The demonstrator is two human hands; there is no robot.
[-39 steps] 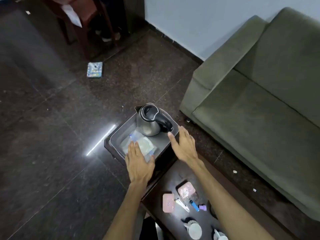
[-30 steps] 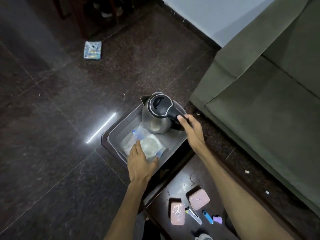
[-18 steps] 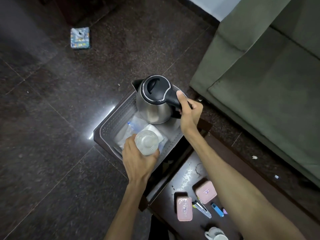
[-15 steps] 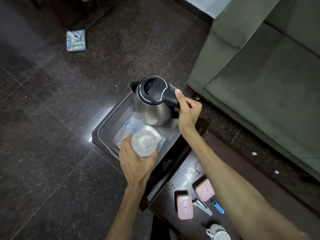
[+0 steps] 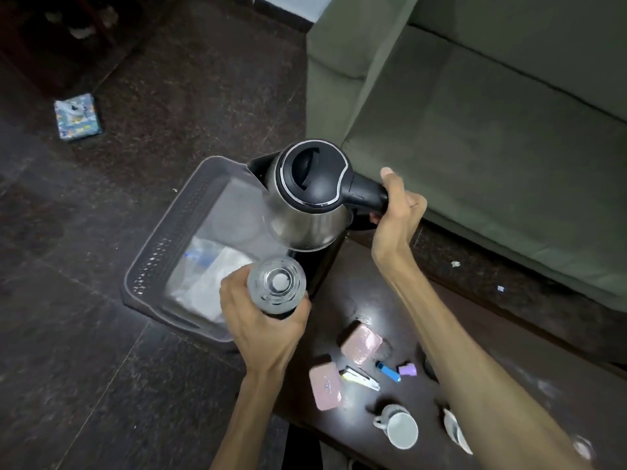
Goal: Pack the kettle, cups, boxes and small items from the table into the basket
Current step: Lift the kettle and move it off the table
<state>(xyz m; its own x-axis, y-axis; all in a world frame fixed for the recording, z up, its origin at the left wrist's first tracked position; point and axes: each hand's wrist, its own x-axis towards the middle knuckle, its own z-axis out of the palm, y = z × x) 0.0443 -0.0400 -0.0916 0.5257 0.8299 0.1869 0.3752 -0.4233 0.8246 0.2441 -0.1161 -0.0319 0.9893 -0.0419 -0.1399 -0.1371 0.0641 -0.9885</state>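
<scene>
My right hand [image 5: 397,215] grips the black handle of the steel kettle [image 5: 305,205], which hangs above the far right corner of the grey basket [image 5: 159,259]. My left hand [image 5: 261,323] holds a clear glass [image 5: 276,286] upright over the basket's near right edge. White and clear plastic packets [image 5: 210,279] lie in the basket. On the dark table [image 5: 342,293] sit two pink boxes [image 5: 361,344] [image 5: 325,388], a nail clipper [image 5: 361,379], a blue lighter [image 5: 388,371], a small purple piece [image 5: 407,369] and a grey cup [image 5: 400,425]. A second cup [image 5: 456,432] is partly hidden by my right forearm.
A green sofa [image 5: 492,113] stands close behind the table on the right. A small patterned box [image 5: 78,117] lies on the dark stone floor at the far left. Dark wooden furniture [image 5: 51,39] stands at the top left.
My right hand took the kettle's handle and lifted the kettle out of the basket toward the right. My left hand picked the glass up out of the basket and brought it nearer.
</scene>
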